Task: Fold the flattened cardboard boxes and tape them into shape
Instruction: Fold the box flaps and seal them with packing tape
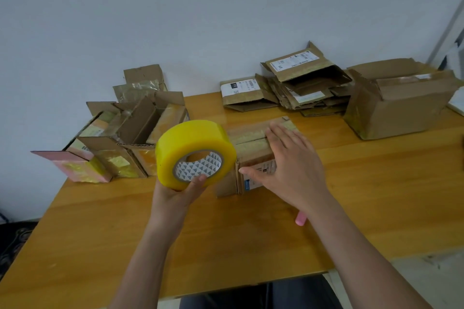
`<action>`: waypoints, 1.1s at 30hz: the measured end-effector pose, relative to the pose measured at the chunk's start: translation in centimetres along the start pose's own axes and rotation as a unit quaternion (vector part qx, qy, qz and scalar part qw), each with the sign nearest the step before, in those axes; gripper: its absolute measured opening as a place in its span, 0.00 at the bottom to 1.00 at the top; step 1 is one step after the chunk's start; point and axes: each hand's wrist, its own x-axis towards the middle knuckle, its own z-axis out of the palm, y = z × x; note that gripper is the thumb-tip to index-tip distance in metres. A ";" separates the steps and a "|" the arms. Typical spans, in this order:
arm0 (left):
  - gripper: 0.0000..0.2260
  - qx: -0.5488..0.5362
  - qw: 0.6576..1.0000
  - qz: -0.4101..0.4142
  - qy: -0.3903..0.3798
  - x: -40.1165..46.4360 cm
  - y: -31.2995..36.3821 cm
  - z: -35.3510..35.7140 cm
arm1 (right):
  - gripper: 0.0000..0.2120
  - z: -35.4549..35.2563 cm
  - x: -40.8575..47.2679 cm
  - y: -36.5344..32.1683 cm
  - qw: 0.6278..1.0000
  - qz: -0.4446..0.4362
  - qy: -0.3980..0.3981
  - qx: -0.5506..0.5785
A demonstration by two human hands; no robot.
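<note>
Tabletop [251, 246]: yellow wood, near edge running just above the person's lap, left edge slanting toward the wall.

Left hand [175, 193]: grips a roll of tape [194, 154], thumb curled over the lower rim of the core; the roll is lifted clear of the tabletop, its yellow band partly covering the left end of the box.

Right hand [288, 165]: fingers straight and spread, pressing flat on the box [251, 144], thumb along its front face.

Box: centre of the tabletop, top flaps closed with a seam along the middle, one end flap standing out at the near left corner.

Folded boxes [120, 143]: cluster at the left edge, flaps up.

Flattened boxes [288, 85]: heap at the far edge by the wall.

Large open box [399, 105]: far right.

Pink object [300, 219]: partly hidden under the right wrist.

Bare wood lies between the box and the near edge.
</note>
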 end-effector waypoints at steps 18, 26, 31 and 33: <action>0.29 0.489 0.846 0.212 0.002 2.1 5.2 0.8 | 0.51 1.2 0.2 -2.9 0.998 0.054 0.040 -0.003; 0.33 0.625 0.713 0.316 -0.032 2.9 7.6 0.5 | 0.48 1.5 0.0 -2.0 0.998 0.044 0.053 -0.003; 0.35 0.660 0.690 0.295 -0.033 1.9 7.5 -0.3 | 0.47 1.5 0.1 -1.8 0.997 0.045 0.062 0.003; 0.35 0.678 0.680 0.278 -0.034 1.5 7.0 -0.7 | 0.47 1.5 0.2 -1.5 0.997 0.043 0.065 0.003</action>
